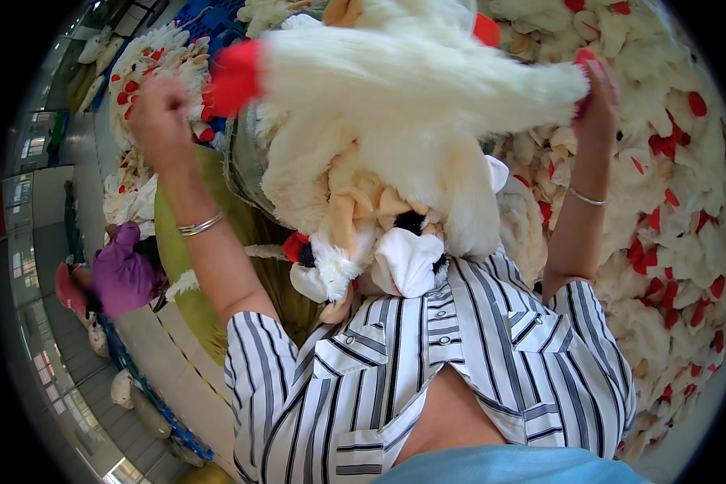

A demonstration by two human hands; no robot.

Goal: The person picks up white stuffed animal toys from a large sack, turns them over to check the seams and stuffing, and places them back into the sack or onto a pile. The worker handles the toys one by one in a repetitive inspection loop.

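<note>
A long cream plush toy piece with red ends stretches across the top of the view, raised over my lap. My right hand is closed round its red right end. My left hand is smeared by motion beside the red left end, and its fingers cannot be made out clearly; a small gap seems to separate them. Below hangs more cream plush, bunched against my chest. Beige flaps, black patches and a white rounded part show at its lower edge.
A large heap of cream plush pieces with red patches fills the right side. Another pile lies at the far left, near a blue plastic pallet. A person in purple is at the left. Olive fabric lies beside me.
</note>
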